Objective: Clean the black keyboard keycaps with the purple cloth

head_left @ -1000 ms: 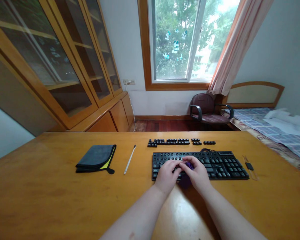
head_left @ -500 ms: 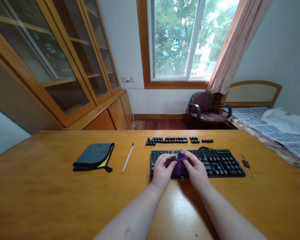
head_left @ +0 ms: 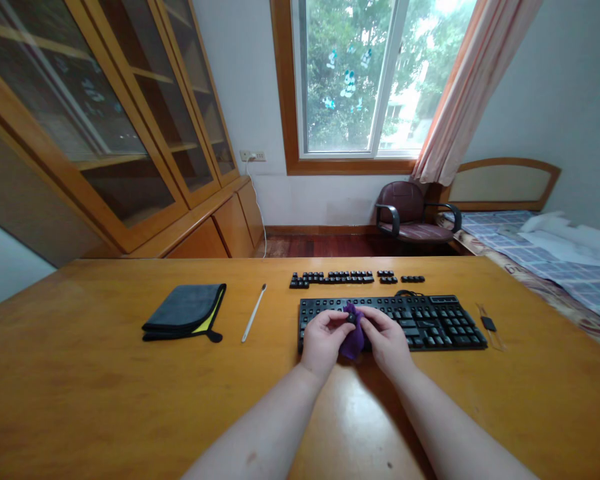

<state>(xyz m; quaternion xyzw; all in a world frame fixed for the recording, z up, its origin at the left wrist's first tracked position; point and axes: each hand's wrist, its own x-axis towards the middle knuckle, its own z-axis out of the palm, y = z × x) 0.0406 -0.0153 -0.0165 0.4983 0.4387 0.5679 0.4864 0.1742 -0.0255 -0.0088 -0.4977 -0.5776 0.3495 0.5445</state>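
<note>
Between the thumb and fingers of my left hand is a small black keycap. My right hand pinches a purple cloth, which bunches up against the keycap and hangs down between both hands. Both hands are over the left half of a black keyboard, hiding part of it. Its upper left rows show bare key switches, while keys remain fitted on its right side. Behind the keyboard, loose black keycaps lie in rows on the wooden table.
Left of the keyboard lie a white-handled brush and a folded grey cloth with yellow lining. A keycap puller with wire loops rests at the keyboard's right end. Beyond the table stand a chair and a bed.
The purple cloth has shifted in my fingers and now bunches higher around the keycap, which shows more clearly. Both hands stay close together. The view has shifted slightly.
</note>
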